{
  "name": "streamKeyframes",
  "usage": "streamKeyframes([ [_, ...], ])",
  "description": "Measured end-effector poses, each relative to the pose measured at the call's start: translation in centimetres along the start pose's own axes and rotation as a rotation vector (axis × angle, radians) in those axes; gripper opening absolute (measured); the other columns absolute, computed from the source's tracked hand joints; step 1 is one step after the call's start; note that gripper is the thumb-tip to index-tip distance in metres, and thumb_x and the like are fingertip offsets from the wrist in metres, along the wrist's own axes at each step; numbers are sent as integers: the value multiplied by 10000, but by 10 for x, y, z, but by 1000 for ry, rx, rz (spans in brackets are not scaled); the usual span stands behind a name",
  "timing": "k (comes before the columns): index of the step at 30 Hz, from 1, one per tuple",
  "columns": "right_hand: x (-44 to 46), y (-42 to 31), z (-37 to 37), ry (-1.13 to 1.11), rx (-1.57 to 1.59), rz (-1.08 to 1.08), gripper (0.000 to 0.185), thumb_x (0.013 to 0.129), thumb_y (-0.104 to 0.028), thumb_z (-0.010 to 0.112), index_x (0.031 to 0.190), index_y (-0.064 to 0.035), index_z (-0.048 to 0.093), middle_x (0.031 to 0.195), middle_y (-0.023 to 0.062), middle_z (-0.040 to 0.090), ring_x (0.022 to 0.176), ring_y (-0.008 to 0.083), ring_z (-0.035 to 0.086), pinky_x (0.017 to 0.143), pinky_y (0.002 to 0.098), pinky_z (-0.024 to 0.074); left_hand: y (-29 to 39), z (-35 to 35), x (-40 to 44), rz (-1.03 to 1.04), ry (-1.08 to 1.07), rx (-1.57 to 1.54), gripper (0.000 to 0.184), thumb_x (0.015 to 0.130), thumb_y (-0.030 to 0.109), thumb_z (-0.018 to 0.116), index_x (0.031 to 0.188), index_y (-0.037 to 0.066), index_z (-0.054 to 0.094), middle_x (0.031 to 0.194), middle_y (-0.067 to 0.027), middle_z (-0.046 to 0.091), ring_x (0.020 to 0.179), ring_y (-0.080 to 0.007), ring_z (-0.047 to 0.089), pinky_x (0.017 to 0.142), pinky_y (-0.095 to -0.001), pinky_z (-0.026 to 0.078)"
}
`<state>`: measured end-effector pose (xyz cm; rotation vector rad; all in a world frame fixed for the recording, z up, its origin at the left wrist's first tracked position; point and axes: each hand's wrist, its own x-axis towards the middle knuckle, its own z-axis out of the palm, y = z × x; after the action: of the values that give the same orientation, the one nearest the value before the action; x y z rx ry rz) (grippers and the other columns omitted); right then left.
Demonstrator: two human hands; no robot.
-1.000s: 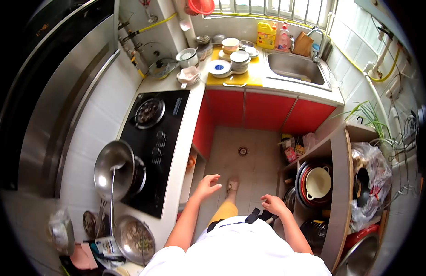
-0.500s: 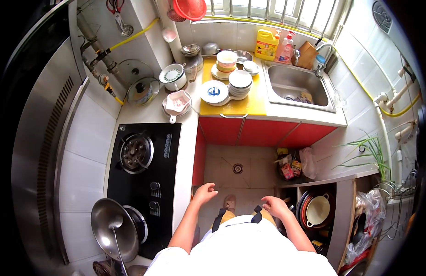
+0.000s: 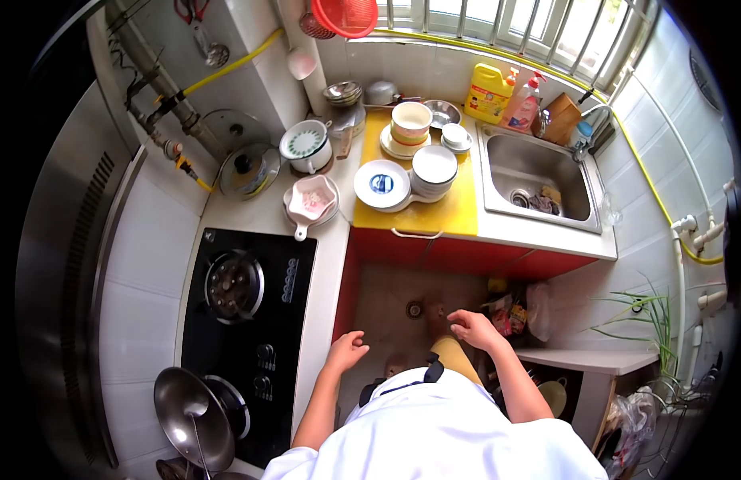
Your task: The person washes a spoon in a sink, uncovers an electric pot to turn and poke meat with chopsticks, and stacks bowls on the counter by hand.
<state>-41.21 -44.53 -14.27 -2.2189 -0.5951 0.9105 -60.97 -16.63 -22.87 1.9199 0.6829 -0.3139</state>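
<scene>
My left hand [image 3: 348,350] hangs in the air beside the stove counter's edge, fingers loosely bent and holding nothing. Over the floor on the other side, my right hand [image 3: 476,330] is also empty, its fingers partly spread. Ahead of both hands, a yellow board [image 3: 458,220] on the counter bears a white plate with a blue picture [image 3: 382,184], a stack of white bowls [image 3: 434,166] and a cream bowl [image 3: 411,120] stacked on others. A pink-white star-shaped dish [image 3: 313,198] with a handle lies left of the board.
At right is a steel sink [image 3: 538,168] with a cloth inside. On the left are a black gas stove [image 3: 286,336] and a tilted wok [image 3: 190,416]. Bagged goods [image 3: 538,308] stand on the floor near a low shelf [image 3: 586,360] with green onions [image 3: 650,320] above.
I have stepped forward, so the counter and sink appear nearer and one foot is ahead. My right hand has moved forward; both hands stay empty.
</scene>
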Motion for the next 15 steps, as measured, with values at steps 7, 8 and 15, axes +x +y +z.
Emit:
streamKeyframes([
  [7,88,-15,-77,-116,48,-45,299,830,-158,569,1103,-38,570,971,143,645,875,238,630,781,319,484,59,-8,31,-93,99,95,481,740,207,676,1178,61,544,1052,-115,604,850,-206,610,795,-317,492],
  [8,96,-18,-92,-127,45,-38,296,830,-157,570,1101,-38,572,975,143,644,875,239,629,782,321,483,69,-8,39,-90,110,69,476,742,204,674,1178,60,544,1053,-116,605,850,-206,612,795,-319,492],
  [15,144,35,-181,-37,52,-46,263,835,-115,583,1081,-25,576,736,74,610,661,141,595,641,274,476,166,-27,113,89,243,-6,436,743,129,670,1149,26,547,995,-133,601,826,-209,620,763,-317,499],
])
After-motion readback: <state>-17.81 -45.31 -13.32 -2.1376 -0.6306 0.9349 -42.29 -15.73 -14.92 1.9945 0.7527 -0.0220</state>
